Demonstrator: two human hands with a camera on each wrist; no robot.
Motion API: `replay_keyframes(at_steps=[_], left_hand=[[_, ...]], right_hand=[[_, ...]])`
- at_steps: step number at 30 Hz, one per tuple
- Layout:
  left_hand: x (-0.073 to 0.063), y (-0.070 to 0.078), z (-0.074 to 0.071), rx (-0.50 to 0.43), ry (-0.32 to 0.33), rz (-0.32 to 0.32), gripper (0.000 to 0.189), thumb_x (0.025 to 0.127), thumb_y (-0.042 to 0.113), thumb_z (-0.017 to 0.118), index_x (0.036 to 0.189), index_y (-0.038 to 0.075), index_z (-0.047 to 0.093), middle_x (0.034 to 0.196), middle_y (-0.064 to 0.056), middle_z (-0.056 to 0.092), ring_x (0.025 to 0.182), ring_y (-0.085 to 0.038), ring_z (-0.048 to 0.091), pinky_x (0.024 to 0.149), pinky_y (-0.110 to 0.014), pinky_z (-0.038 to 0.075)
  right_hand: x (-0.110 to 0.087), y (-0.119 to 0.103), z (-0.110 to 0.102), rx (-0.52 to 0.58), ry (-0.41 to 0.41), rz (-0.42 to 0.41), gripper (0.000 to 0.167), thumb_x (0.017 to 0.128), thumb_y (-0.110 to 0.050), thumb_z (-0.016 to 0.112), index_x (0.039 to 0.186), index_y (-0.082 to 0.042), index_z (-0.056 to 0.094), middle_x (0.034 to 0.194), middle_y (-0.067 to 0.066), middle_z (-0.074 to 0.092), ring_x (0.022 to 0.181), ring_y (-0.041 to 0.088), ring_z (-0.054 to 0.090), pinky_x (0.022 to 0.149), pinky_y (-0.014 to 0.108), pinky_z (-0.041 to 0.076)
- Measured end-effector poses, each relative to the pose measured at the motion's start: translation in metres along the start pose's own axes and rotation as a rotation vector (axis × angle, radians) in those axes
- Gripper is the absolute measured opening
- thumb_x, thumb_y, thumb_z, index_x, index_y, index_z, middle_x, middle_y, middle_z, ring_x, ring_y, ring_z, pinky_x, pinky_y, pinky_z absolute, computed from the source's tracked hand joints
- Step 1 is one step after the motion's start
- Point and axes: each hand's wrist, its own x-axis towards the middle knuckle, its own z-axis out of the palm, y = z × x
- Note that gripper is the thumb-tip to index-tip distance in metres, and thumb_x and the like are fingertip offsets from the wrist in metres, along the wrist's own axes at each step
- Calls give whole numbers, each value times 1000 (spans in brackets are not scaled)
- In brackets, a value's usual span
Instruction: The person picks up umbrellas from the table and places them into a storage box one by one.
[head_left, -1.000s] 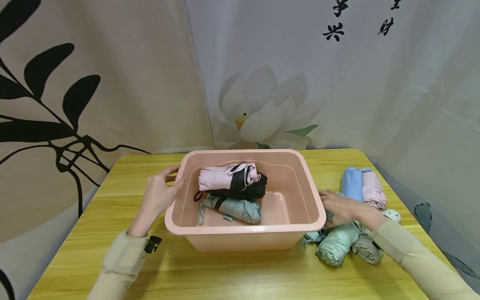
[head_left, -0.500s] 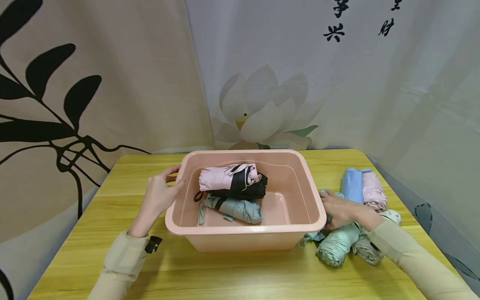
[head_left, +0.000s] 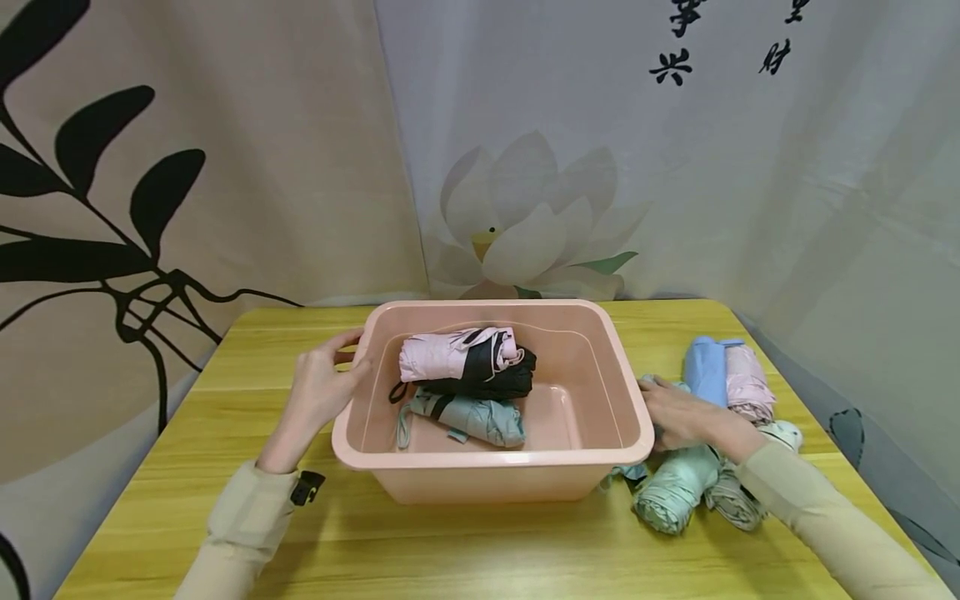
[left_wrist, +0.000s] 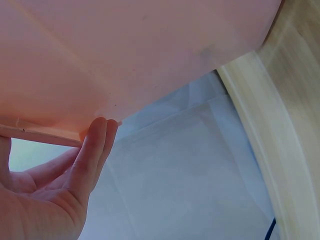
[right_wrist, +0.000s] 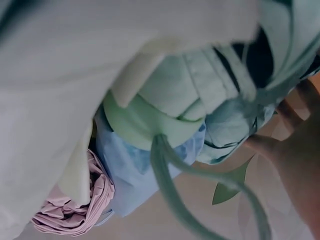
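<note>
My left hand grips the left rim of a pink plastic tub, thumb and fingers on either side of the lip. Inside, a pale pink folded umbrella lies on a black one, with a grey-blue folded umbrella nearer the front. Right of the tub, my right hand holds a teal folded umbrella, largely hidden beneath it. In the right wrist view, the fingers touch this teal umbrella. Against that hand lies a mint green folded umbrella.
More folded umbrellas crowd the table's right side: a blue one, a pink one, a grey one and a whitish one partly under the sleeve. The wooden table meets a printed curtain behind.
Both hands keep their places, apart from a slight shift of the right hand over the teal umbrella. The tub and its contents stay put; the whole view drifts slightly.
</note>
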Motion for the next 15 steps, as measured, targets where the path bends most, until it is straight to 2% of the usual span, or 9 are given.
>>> replay_keyframes(at_steps=[6,15], left_hand=[[0,1,0,-8,-5,-6,42,88,13,59,127,-2,57,119,-30,62,100,-40,67,74,-47,58],[0,1,0,-13,-14,-15,42,89,13,59,128,-3,57,121,-30,61,101,-40,66,75,-47,58]], right_hand=[[-4,6,-7,-116,83,-35,58,62,-14,83,118,-16,66,123,13,62,117,40,50,93,72,37],[-9,13,-24,-223,154,19,63,61,-15,85,120,-17,64,121,13,61,114,38,52,88,70,42]])
